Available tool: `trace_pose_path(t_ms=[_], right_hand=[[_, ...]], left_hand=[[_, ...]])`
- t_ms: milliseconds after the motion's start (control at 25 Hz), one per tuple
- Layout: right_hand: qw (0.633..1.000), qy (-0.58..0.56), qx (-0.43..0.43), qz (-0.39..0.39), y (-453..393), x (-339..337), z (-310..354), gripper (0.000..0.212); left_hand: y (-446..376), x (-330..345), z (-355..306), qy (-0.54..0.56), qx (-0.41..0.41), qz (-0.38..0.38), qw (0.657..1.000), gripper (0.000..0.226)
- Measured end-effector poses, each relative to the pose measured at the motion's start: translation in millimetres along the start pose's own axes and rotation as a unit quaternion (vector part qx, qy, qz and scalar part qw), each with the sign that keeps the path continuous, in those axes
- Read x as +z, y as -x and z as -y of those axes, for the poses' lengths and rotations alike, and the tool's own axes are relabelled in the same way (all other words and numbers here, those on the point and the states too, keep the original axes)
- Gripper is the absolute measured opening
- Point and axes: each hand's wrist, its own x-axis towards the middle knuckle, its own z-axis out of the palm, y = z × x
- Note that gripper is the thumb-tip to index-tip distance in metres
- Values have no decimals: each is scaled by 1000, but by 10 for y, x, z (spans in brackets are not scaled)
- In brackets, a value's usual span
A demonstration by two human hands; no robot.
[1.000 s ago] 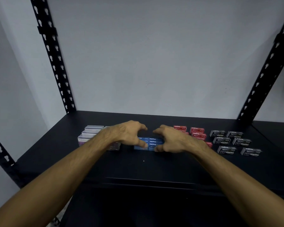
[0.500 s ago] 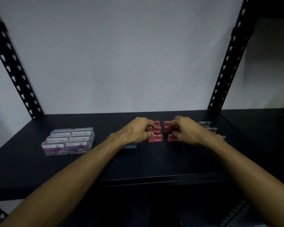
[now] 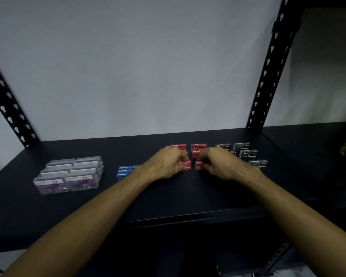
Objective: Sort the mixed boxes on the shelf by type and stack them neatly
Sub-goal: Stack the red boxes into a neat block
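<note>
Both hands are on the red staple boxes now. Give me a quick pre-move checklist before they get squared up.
1. Left hand on front-left red box: ok.
2. Right hand on front-right red box: ok.
3. Red group holds only red boxes: ok.
4. Red columns flush: not ok, a gap runs between them.
5. Blue boxes apart from red: ok.
6. Black boxes aligned: not ok, staggered.

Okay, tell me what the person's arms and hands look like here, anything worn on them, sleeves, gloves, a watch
Both arms are bare along all that shows, with no sleeves in view. The left hand and right hand wear no gloves. No watch, bracelet or ring can be seen on either one, though the dim light hides fine detail.
</note>
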Motion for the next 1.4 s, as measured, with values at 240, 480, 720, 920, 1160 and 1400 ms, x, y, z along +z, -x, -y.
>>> trace_pose_path(t_ms=[240,480,720,920,1160,1400], right_hand=[[1000,-16,-12,-3,-36,44,56,22],[1000,-23,-18,-8,-34,52,53,22],[999,-25,-24,-2,29,50,110,23],[999,-19,-32,-5,111,60,167,23],[999,-19,-32,-11,139,59,193,23],[997,-8,-3,-80,20,-120,17,25]], left_hand=[[2,30,16,5,4,-8,1000,24],[19,25,11,15,6,-2,1000,24],[108,16,-8,30,4,3,1000,26],[190,29,-35,24,6,4,1000,26],[237,-4,-71,1,0,12,1000,36],[118,-306,61,8,-14,-66,998,40]])
